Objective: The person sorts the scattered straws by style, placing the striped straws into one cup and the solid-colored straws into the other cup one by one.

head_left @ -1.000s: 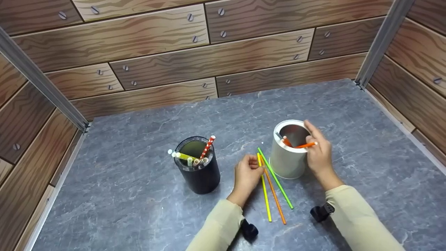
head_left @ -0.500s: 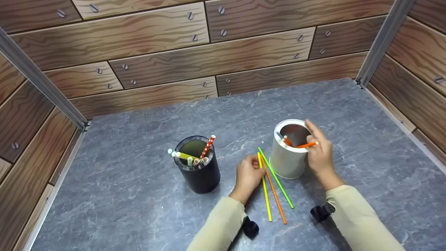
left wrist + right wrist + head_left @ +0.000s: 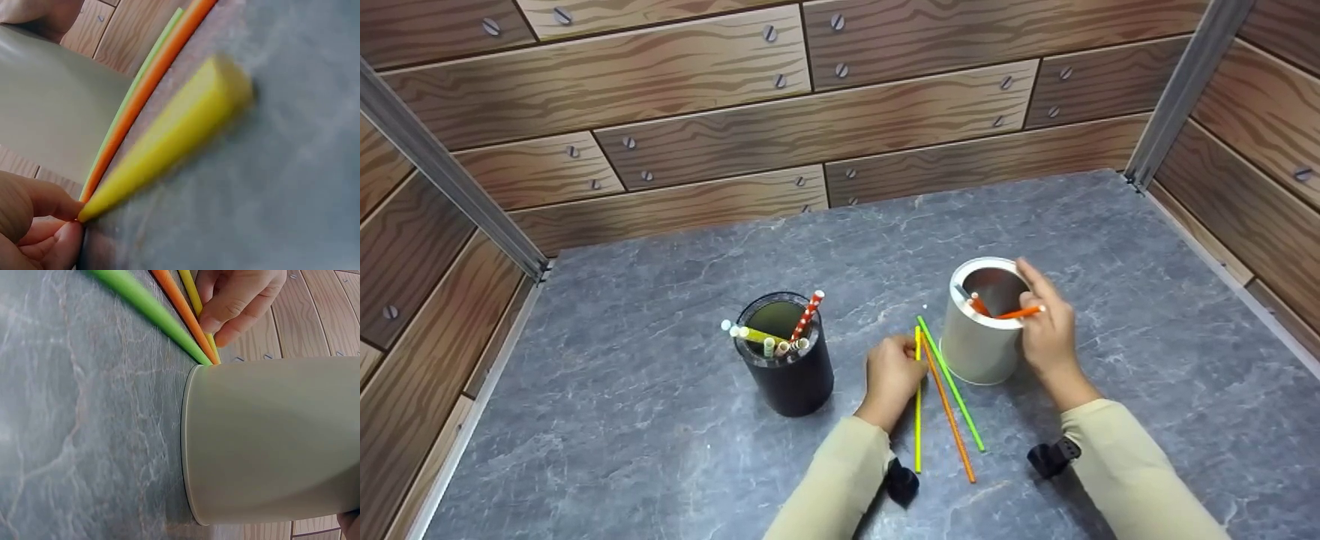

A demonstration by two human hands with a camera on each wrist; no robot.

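Observation:
Three thin straws lie on the grey slab beside a white cup [image 3: 981, 330]: yellow [image 3: 918, 420], orange [image 3: 951, 420] and green [image 3: 952, 390]. My left hand [image 3: 894, 373] pinches the upper end of the yellow straw [image 3: 169, 140], whose far end swings off the slab. The orange straw [image 3: 147, 84] and the green straw [image 3: 135, 95] run along the cup's wall. My right hand [image 3: 1046, 330] grips the white cup [image 3: 270, 439] at its right side; two orange straws [image 3: 997, 309] stand inside it. The left hand [image 3: 236, 298] shows beyond the cup in the right wrist view.
A black cup [image 3: 787, 360] with several straws, one red-striped [image 3: 807, 315], stands left of my left hand. Wood-patterned walls [image 3: 780, 127] close in the grey slab [image 3: 660, 450] at the back and both sides.
My left hand has taken the yellow straw's top end and swung its lower end leftward, away from the orange one. The right hand and white cup have stayed put.

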